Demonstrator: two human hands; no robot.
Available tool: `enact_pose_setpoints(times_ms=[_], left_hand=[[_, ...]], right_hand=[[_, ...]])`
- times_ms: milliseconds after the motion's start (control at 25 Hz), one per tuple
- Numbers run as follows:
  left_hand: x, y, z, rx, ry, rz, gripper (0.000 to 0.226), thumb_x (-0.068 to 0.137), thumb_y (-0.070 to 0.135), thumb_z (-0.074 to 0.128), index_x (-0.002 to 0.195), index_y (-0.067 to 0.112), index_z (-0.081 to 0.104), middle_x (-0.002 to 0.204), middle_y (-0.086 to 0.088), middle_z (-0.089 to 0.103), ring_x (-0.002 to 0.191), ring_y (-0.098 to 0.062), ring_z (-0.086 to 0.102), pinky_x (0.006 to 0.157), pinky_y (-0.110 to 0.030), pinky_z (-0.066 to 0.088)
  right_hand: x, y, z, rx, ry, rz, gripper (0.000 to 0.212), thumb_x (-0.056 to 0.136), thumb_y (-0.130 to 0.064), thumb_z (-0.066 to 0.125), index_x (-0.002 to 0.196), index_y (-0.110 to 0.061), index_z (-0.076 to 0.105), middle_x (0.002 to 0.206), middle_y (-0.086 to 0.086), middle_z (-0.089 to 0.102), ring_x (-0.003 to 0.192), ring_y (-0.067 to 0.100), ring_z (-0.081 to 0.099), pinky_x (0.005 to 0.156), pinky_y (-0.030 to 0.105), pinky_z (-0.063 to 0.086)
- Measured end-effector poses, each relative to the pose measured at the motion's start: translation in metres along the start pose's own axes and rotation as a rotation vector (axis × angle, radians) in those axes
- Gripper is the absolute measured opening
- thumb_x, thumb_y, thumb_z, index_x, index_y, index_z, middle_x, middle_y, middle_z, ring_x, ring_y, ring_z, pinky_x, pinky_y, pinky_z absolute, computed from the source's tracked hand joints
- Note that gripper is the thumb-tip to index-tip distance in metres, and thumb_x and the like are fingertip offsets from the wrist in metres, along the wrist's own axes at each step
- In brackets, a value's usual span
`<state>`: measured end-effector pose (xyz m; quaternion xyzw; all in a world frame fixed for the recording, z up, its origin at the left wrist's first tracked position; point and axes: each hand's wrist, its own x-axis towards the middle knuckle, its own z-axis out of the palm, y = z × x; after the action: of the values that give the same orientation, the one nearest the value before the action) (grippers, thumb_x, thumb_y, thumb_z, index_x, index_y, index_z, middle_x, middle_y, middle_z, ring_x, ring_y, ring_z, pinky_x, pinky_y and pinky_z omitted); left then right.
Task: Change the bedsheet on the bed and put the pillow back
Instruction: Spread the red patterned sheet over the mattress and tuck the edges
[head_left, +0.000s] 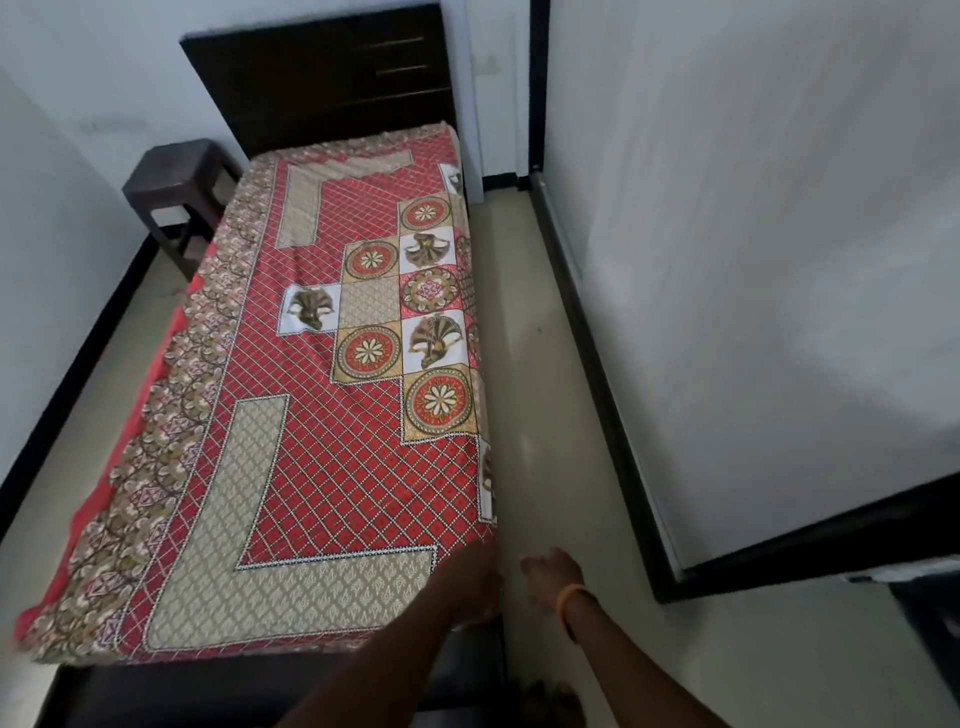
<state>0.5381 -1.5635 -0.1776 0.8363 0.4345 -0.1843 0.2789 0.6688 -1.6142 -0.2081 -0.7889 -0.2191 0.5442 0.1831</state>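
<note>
One patterned bedsheet (322, 415) covers the bed ahead of both hands; one dark stool (174, 192) stands far beyond. Left hand (475, 584) touches its near corner, grip unclear; right hand (553, 574) hangs relaxed.

Your left hand (475, 584): bare, forearm unsleeved. Your right hand (551, 574): bare, forearm unsleeved, one thin orange band (570, 597) around your wrist. Both blurred.
</note>
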Motion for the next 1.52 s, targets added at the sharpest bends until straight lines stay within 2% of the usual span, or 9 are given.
enact_pose_setpoints(times_ms=[200, 360, 560, 720, 880, 1080, 1240, 1400, 1520], left_hand=[[0.020, -0.024, 0.002, -0.112, 0.048, -0.021, 0.024, 0.098, 0.020, 0.050, 0.120, 0.013, 0.058, 0.122, -0.008, 0.062, 0.111, -0.026, 0.062, 0.091, -0.035, 0.053], [0.051, -0.049, 0.003, -0.168, 0.026, -0.073, 0.028, 0.097, 0.016, 0.049, 0.122, 0.012, 0.060, 0.126, -0.005, 0.060, 0.112, -0.021, 0.060, 0.093, -0.032, 0.051], [0.109, -0.061, -0.027, -0.402, 0.078, -0.176, 0.023, 0.098, 0.018, 0.048, 0.112, 0.004, 0.060, 0.116, -0.011, 0.061, 0.098, -0.020, 0.055, 0.082, -0.025, 0.044], [0.191, -0.070, -0.077, -0.602, 0.173, -0.324, 0.022, 0.097, 0.019, 0.053, 0.110, 0.005, 0.063, 0.112, -0.008, 0.061, 0.106, -0.025, 0.058, 0.088, -0.030, 0.047], [0.257, -0.076, -0.135, -0.702, 0.174, -0.484, 0.011, 0.096, 0.015, 0.053, 0.091, 0.007, 0.059, 0.083, -0.003, 0.057, 0.075, -0.016, 0.055, 0.063, -0.027, 0.046], [0.341, -0.080, -0.252, -0.858, 0.336, -0.576, 0.028, 0.098, 0.013, 0.049, 0.072, 0.012, 0.056, 0.065, -0.001, 0.052, 0.058, -0.011, 0.049, 0.055, -0.021, 0.040], [0.419, -0.085, -0.344, -1.084, 0.506, -0.591, 0.025, 0.096, 0.010, 0.048, 0.074, 0.009, 0.059, 0.069, -0.010, 0.057, 0.065, -0.022, 0.057, 0.060, -0.030, 0.047], [0.526, -0.114, -0.445, -1.148, 0.575, -0.537, 0.028, 0.095, 0.008, 0.048, 0.068, 0.013, 0.053, 0.065, -0.006, 0.051, 0.059, -0.017, 0.050, 0.054, -0.026, 0.040], [0.615, -0.151, -0.518, -1.234, 0.635, -0.567, 0.025, 0.094, 0.006, 0.050, 0.070, 0.013, 0.054, 0.072, -0.010, 0.055, 0.067, -0.019, 0.053, 0.062, -0.031, 0.045]], right_hand=[[0.013, -0.028, 0.009, 0.160, -0.042, 0.029, 0.022, 0.096, -0.023, 0.058, 0.077, -0.012, 0.056, 0.075, 0.007, 0.063, 0.057, 0.017, 0.059, 0.050, 0.023, 0.045], [0.051, -0.023, 0.003, 0.155, -0.015, 0.120, 0.019, 0.095, -0.017, 0.057, 0.082, -0.004, 0.056, 0.062, 0.010, 0.058, 0.037, 0.015, 0.052, 0.045, 0.022, 0.040], [0.100, -0.073, -0.021, 0.188, -0.008, 0.151, 0.018, 0.084, -0.020, 0.067, 0.075, -0.005, 0.064, 0.060, 0.012, 0.064, 0.052, 0.025, 0.059, 0.057, 0.033, 0.049], [0.171, -0.169, -0.055, 0.160, -0.030, 0.068, 0.023, 0.091, -0.012, 0.060, 0.068, -0.007, 0.058, 0.065, 0.013, 0.059, 0.058, 0.026, 0.058, 0.058, 0.033, 0.048], [0.241, -0.262, -0.100, 0.041, -0.115, 0.056, 0.012, 0.095, -0.015, 0.055, 0.088, -0.007, 0.060, 0.071, 0.009, 0.062, 0.063, 0.024, 0.061, 0.054, 0.029, 0.049], [0.318, -0.397, -0.157, 0.116, -0.152, -0.029, 0.012, 0.097, -0.016, 0.054, 0.101, -0.006, 0.058, 0.067, 0.007, 0.060, 0.053, 0.018, 0.057, 0.051, 0.024, 0.043], [0.374, -0.500, -0.185, 0.171, -0.144, -0.109, 0.013, 0.097, -0.017, 0.055, 0.098, -0.005, 0.059, 0.067, 0.006, 0.062, 0.052, 0.016, 0.058, 0.047, 0.023, 0.046], [0.449, -0.624, -0.210, 0.217, -0.158, -0.196, 0.015, 0.098, -0.017, 0.054, 0.085, -0.010, 0.055, 0.070, 0.007, 0.062, 0.055, 0.017, 0.058, 0.050, 0.027, 0.046], [0.526, -0.717, -0.233, 0.235, -0.108, -0.199, 0.014, 0.097, -0.017, 0.055, 0.086, -0.008, 0.055, 0.066, 0.006, 0.062, 0.050, 0.016, 0.057, 0.047, 0.025, 0.044]])
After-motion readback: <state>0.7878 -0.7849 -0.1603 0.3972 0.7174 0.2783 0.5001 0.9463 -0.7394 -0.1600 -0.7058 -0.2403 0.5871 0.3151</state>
